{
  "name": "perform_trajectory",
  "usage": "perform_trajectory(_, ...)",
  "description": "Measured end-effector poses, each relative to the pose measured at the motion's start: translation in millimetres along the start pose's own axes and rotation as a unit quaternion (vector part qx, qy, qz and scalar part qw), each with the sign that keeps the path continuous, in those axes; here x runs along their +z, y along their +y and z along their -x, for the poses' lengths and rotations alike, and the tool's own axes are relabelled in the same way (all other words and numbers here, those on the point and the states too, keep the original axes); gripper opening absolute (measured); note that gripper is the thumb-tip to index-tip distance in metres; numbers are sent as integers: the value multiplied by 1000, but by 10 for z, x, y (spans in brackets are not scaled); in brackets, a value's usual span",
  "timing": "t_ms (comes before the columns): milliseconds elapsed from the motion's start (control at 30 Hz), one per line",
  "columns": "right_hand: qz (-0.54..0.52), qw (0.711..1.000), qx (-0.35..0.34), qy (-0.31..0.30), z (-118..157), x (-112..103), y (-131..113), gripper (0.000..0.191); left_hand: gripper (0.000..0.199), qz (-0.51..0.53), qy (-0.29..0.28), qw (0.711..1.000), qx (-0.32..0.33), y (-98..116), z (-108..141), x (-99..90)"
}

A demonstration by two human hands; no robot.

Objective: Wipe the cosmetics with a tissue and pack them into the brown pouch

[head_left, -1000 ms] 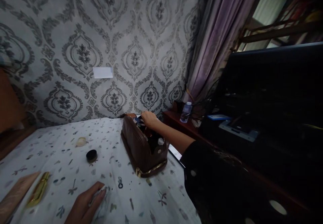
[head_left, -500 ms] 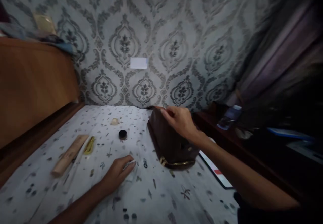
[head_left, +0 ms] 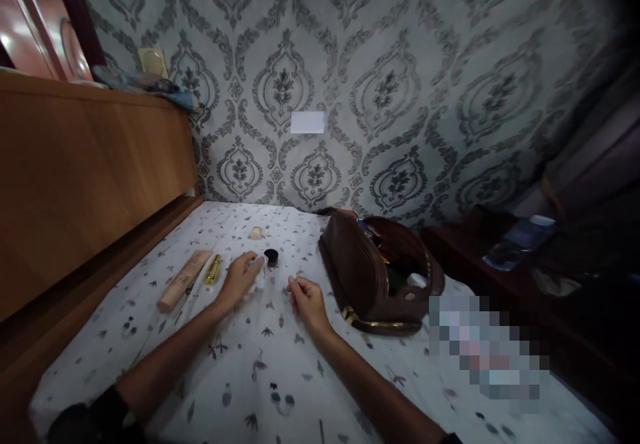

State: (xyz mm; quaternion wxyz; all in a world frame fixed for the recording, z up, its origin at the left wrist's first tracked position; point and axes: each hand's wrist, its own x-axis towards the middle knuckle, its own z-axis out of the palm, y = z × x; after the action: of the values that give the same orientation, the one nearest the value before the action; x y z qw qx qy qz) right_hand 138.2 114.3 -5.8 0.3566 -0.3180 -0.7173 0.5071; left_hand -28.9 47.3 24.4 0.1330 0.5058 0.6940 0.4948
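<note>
Hands (head_left: 240, 277) btwn gold tube (head_left: 213, 270) & brn bag (head_left: 353, 271)

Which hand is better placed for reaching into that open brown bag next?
Probably the right hand: it is nearer the brown bag, though whether it holds anything is unclear. The left hand is farther off, beside the round black container, and holds something whitish.

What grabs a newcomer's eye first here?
Likely the brown bag, gaping open on the printed white sheet, right of both hands. Then the left hand, with a whitish item near a black round container; the right hand is nearer the bag. Behind, patterned grey wallpaper.
</note>
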Motion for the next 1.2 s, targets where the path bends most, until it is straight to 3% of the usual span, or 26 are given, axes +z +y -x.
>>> perform_trajectory(133, -4, 1000, -8, -17, 80, 28, 66, 46, 31, -67, 58, 995, -53, -157, -669, -117)
perform_trajectory(267, 10, 999, -19, -25, 109, 11, 47, 41, 29, -152, 65, 982, -96, -259, -1249, -60)
perform_trajectory(367, 29, 999, -34, -27, 115, 1, 23, 39, 32, -206, 40, 972, -103, -305, -1474, 53)
perform_trajectory(533, 58, 997, -57, -19, 116, -4, 13, 38, 33, -269, -41, 958, -87, -376, -1555, 162)
perform_trajectory(733, 67, 996, -61, -25, 101, -12, 35, 36, 34, -305, -121, 944, -46, -425, -1436, 84)
perform_trajectory(900, 76, 994, -73, -27, 111, -13, 38, 36, 27, -296, -136, 946, -5, -366, -1186, -101)
perform_trajectory(1067, 75, 993, -86, -32, 152, -20, -19, 30, 19, -244, -102, 964, 35, -190, -606, -282)
perform_trajectory(1200, 68, 992, -87, -55, 174, -28, -66, 34, 30, -197, -93, 974, 64, -18, 62, -234)
